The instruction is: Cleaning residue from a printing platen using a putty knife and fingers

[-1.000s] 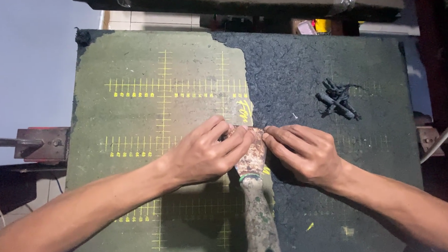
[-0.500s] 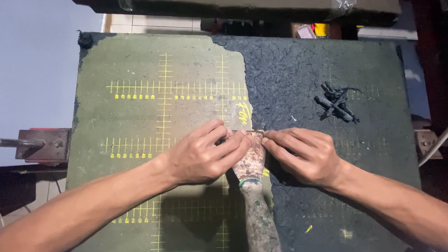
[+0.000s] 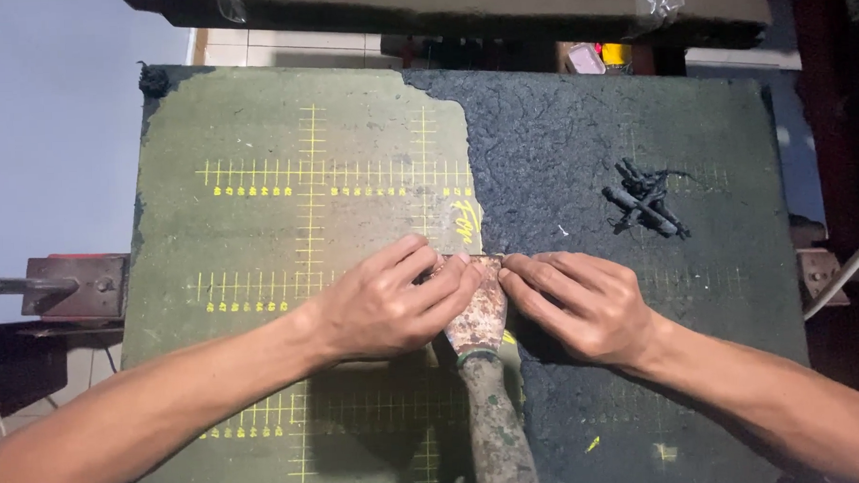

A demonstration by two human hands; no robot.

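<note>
Presently both hands press on a scraper [image 3: 477, 316] that lies on a green cutting mat [image 3: 286, 218] spread over the worktop. The scraper blade is broad, rusty and spotted; its edge sits at the line where the green surface of the mat ends and a rough black layer [image 3: 579, 151] begins. The handle [image 3: 498, 430], mottled and worn, runs from the blade toward the bottom of the frame, between the two forearms.

Left hand [image 3: 384, 310]: fingers [image 3: 450, 284] bent and pushed down flat on the left half of the blade, not wrapped around it. Right hand [image 3: 584, 303]: fingers [image 3: 530, 271] likewise curled, tips pressing the right half of the blade near its front edge. The fingertips of the two hands are close together over the blade but do not clearly touch.

Mat carries yellow ruled lines and cross marks. On the black layer, up and to the right of the right hand and well apart from it, lies a small clump of black scrapings [image 3: 645, 201]. At the left edge of the mat a metal clamp block [image 3: 74, 287] with a rod sticks out sideways.
</note>
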